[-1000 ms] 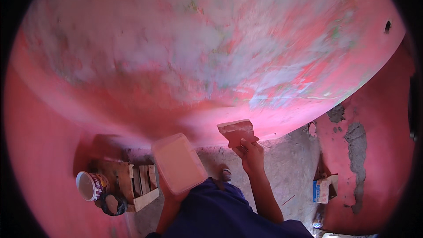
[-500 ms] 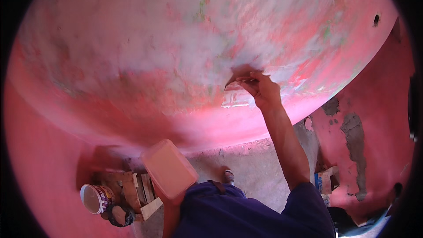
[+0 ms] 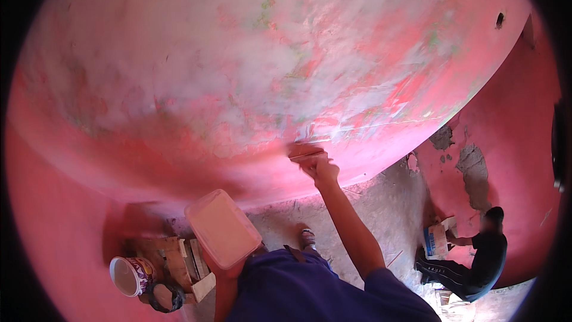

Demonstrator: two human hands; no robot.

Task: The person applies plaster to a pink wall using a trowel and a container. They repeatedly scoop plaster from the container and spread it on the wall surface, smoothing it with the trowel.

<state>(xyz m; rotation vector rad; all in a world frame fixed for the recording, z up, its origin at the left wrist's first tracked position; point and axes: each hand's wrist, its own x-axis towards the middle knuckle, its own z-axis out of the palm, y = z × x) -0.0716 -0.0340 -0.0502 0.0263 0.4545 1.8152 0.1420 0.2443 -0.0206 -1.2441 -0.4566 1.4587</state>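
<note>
At the lower middle my left hand [image 3: 221, 265] is closed under a clear, rounded-rectangle plastic container [image 3: 221, 226] of pale pink-beige filler, its fingers mostly hidden. My right hand [image 3: 322, 170] grips a wide, flat scraper [image 3: 302, 150], blurred against the lower part of the wall [image 3: 250, 71] in front of me. That wall is pink, patched with whitish smears and flecks of green and red. A thin crack runs to the right of the scraper.
Lower left holds a printed bucket [image 3: 125, 275], a black bag-lined vessel [image 3: 167, 301] and wooden boards [image 3: 182, 262]. At lower right a co-worker [image 3: 488, 262] in dark clothes crouches beside a cardboard box [image 3: 441, 238], near a side wall [image 3: 524, 173] with exposed cement patches.
My right hand and scraper rose onto the wall, then moved down and left along it. The container shifted slightly left. The co-worker has come into fuller view at lower right.
</note>
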